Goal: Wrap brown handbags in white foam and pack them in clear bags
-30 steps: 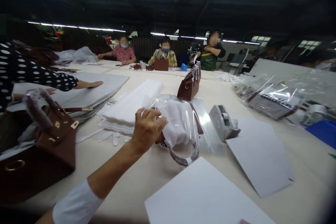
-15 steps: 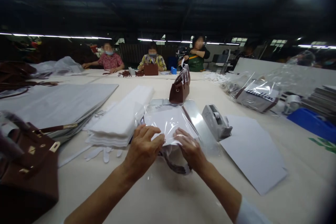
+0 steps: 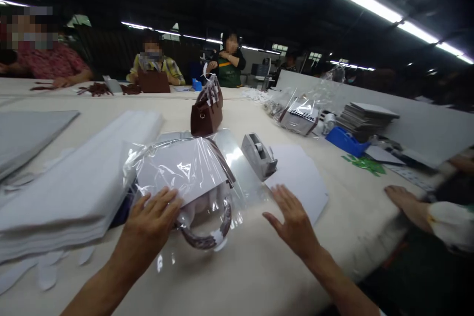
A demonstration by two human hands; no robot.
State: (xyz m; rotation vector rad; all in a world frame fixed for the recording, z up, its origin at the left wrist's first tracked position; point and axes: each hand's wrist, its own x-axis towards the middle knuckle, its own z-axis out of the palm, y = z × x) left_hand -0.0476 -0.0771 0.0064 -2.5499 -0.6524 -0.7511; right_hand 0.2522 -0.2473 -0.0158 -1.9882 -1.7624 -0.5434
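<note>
A handbag lies on the table inside a clear plastic bag, its wrapped handle pointing toward me. A white sheet covers most of the handbag's upper face under the glossy film. My left hand rests on the near left edge of the plastic, fingers stretched out and gripping nothing. Apart from the bag, my right hand is at the near edge of white paper sheets, its fingers spread. A grey tape dispenser stands just beyond those sheets.
Behind the wrapped bag stands a brown handbag. White foam sheets are stacked at left. Farther right are another wrapped bag and a blue tape dispenser. A co-worker's hand rests at the right edge; others sit across the table.
My right hand has left the plastic and moved right to the paper sheets. My left hand has flattened out on the plastic. The view has turned to the right.
</note>
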